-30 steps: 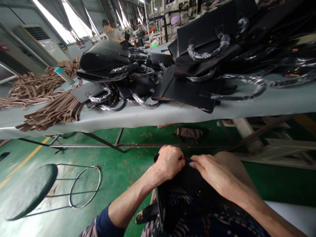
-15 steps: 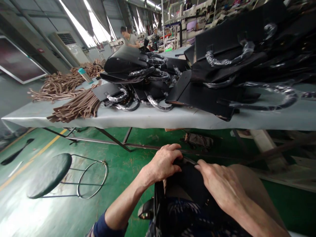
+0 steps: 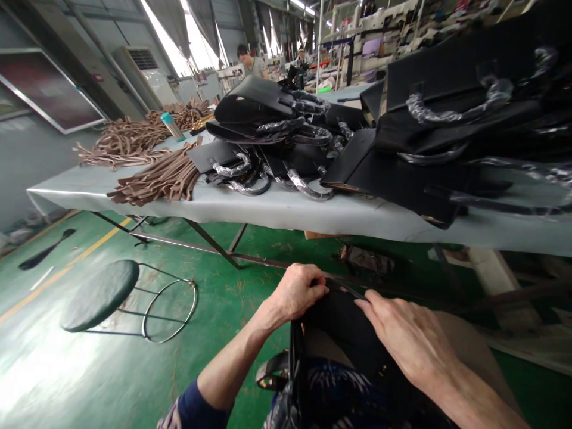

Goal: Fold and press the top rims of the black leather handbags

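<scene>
A black handbag (image 3: pixel 342 328) lies across my lap, its upper edge facing away from me. My left hand (image 3: pixel 300 292) is closed on the far left part of that edge, with thumb and fingers pinched together. On the right, my right hand (image 3: pixel 402 333) grips the same edge, thumb on the near side; its other fingers are partly hidden behind the bag. A dark strap with a metal fitting (image 3: pixel 272 370) hangs at the bag's left side.
A long covered table (image 3: pixel 268 213) stands ahead, bearing piled black handbags (image 3: pixel 254 101) with plastic-wrapped handles, brown strips (image 3: pixel 156 179) and a teal-capped bottle (image 3: pixel 172 126). A toppled round stool (image 3: pixel 102 295) lies at left. A person (image 3: pixel 255 62) sits beyond the table.
My left fingers have drawn in from a looser spread to a pinch on the bag's edge. My right hand keeps its grip. The view has swung slightly left.
</scene>
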